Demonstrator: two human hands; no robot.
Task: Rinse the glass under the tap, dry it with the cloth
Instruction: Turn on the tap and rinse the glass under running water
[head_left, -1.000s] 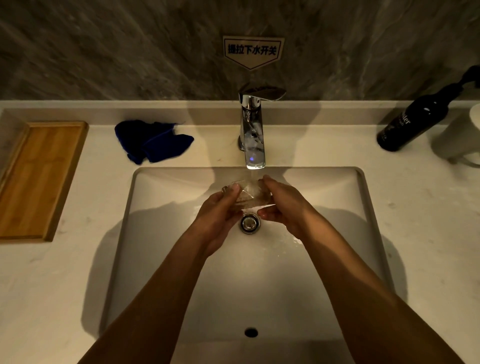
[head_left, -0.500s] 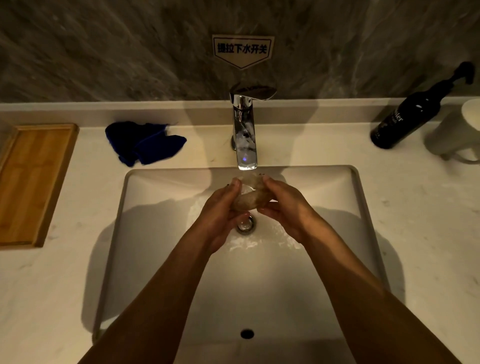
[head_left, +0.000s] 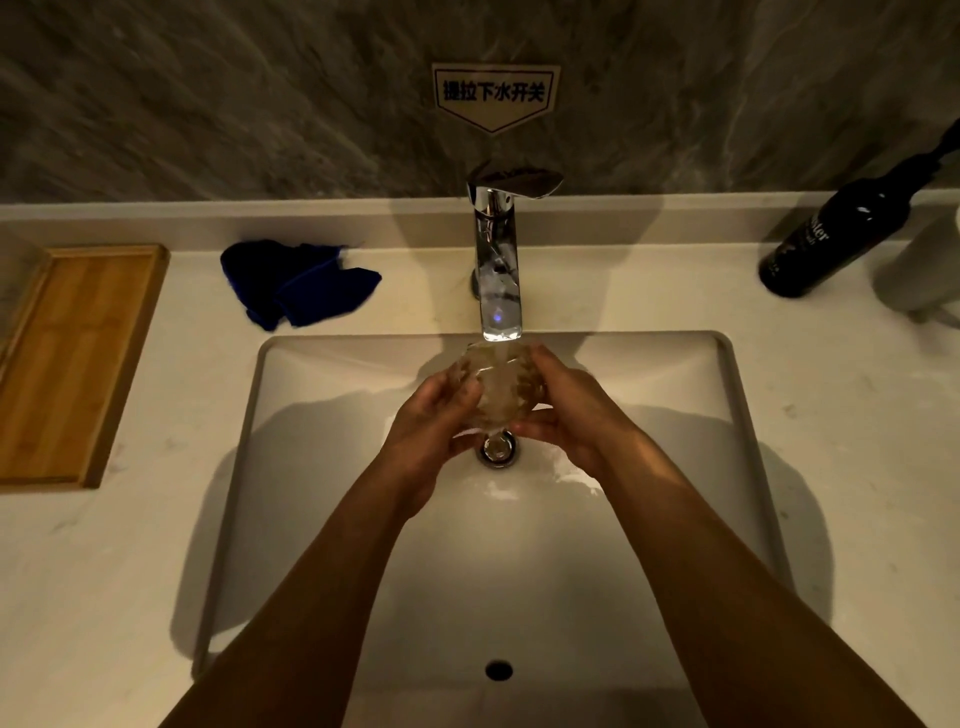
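Observation:
A clear faceted glass (head_left: 497, 384) is held over the white sink (head_left: 322, 395), directly under the spout of the chrome tap (head_left: 497, 270). Water runs from the spout onto the glass. My left hand (head_left: 431, 421) grips its left side and my right hand (head_left: 566, 410) cups its right side, so both hands hold it above the drain (head_left: 497, 450). The dark blue cloth (head_left: 296, 286) lies crumpled on the counter, left of the tap and apart from my hands.
A wooden tray (head_left: 78, 358) lies at the counter's left edge. A dark bottle (head_left: 841, 234) leans at the back right, with a pale mug (head_left: 919, 270) beside it. A wall sign (head_left: 496, 96) hangs above the tap. Water pools around the drain.
The glass has risen closer to the spout and turned in my hands; water now hits it directly. The view shifted slightly.

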